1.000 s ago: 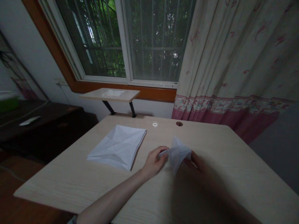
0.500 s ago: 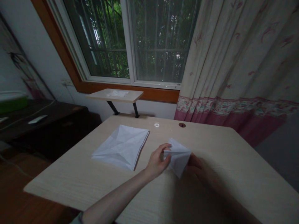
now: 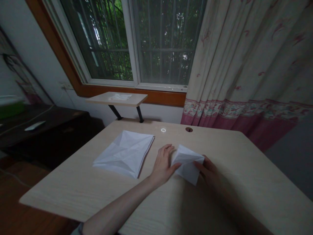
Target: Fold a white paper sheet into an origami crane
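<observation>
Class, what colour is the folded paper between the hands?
White paper, seen in the head view.

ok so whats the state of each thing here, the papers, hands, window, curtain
folded paper: creased, down on the table, pinned between both hands
left hand: fingers flat along the paper's left edge
right hand: in shadow, fingertips on the paper's right edge
stack of paper: creased, opened out flat, untouched
window: appears shut, bars behind the glass
curtain: drawn aside to the right, hanging
small shelf: a white sheet lying on it
</observation>
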A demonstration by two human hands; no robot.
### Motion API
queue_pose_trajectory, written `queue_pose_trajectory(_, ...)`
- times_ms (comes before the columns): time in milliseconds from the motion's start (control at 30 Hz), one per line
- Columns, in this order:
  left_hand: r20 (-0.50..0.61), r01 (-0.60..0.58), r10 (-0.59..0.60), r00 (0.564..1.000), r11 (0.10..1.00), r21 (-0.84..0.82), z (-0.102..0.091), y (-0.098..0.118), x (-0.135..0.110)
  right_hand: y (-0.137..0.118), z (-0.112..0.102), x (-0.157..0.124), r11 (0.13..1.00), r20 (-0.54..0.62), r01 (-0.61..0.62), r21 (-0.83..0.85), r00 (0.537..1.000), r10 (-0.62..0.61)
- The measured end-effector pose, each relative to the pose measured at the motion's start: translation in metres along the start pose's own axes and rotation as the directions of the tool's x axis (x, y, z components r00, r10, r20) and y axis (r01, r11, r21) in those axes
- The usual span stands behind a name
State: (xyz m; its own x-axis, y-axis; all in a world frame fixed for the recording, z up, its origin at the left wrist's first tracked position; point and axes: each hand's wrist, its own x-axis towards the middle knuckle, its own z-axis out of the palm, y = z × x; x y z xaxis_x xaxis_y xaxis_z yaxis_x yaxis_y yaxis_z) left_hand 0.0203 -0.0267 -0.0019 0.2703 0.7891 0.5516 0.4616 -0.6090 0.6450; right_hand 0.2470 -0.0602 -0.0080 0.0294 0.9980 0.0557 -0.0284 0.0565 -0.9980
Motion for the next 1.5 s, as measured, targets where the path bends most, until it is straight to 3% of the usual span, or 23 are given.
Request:
queue_pose_trajectory(133, 0.067, 0.078, -0.081, 0.995, 0.996, 0.043, -0.002, 0.001, 0.003, -0.001, 0.0, -0.001, 1.0, -0.019, -0.022, 0.018, 1.0, 0.022)
queue_pose_trajectory(300, 0.076, 0.191, -0.183, 0.98, 0.974, -0.119, -0.002, 0.0, 0.005, -0.009, 0.002, -0.002, 1.0, 0.005, -0.015, 0.008, 1.0, 0.015)
queue_pose_trajectory(433, 0.042, 0.359, -0.365, 0.93, 0.878, -0.316, 0.001, -0.005, 0.005, -0.02, 0.004, -0.006, 0.989, 0.106, -0.019, -0.146, 0.994, 0.035)
queue_pose_trajectory(600, 0.001, 0.406, -0.492, 0.87, 0.717, -0.567, 0.005, -0.01, 0.007, -0.011, 0.004, -0.004, 0.981, 0.239, 0.002, -0.192, 0.97, 0.045)
queue_pose_trajectory(667, 0.004, 0.392, -0.494, 0.869, 0.685, -0.615, 0.006, -0.01, 0.009, -0.001, 0.003, -0.003, 0.979, 0.238, 0.025, -0.202, 0.971, 0.025)
queue_pose_trajectory(833, -0.014, 0.37, -0.47, 0.882, 0.711, -0.598, 0.003, -0.006, 0.011, 0.014, -0.003, -0.001, 0.982, 0.225, 0.065, -0.178, 0.974, -0.023)
queue_pose_trajectory(967, 0.021, 0.371, -0.449, 0.893, 0.71, -0.599, 0.002, -0.003, 0.011, 0.01, -0.004, -0.001, 0.949, 0.157, 0.222, -0.225, 0.969, -0.19)
queue_pose_trajectory(1067, 0.086, 0.39, -0.444, 0.892, 0.659, -0.643, 0.002, -0.002, 0.011, 0.002, -0.003, -0.004, 0.901, 0.121, 0.324, -0.288, 0.946, -0.301)
queue_pose_trajectory(1233, 0.192, 0.466, -0.47, 0.862, 0.582, -0.667, 0.006, -0.004, 0.009, -0.004, -0.003, -0.008, 0.881, 0.169, 0.338, -0.33, 0.94, -0.298)
queue_pose_trajectory(1367, 0.221, 0.488, -0.452, 0.864, 0.644, -0.589, 0.006, -0.006, 0.006, 0.0, -0.006, -0.004, 0.729, 0.174, 0.469, -0.498, 0.878, -0.446)
queue_pose_trajectory(1500, 0.18, 0.381, -0.342, 0.922, 0.88, -0.284, -0.001, -0.001, 0.006, 0.01, -0.01, 0.0, 0.587, 0.266, 0.521, -0.62, 0.843, -0.467)
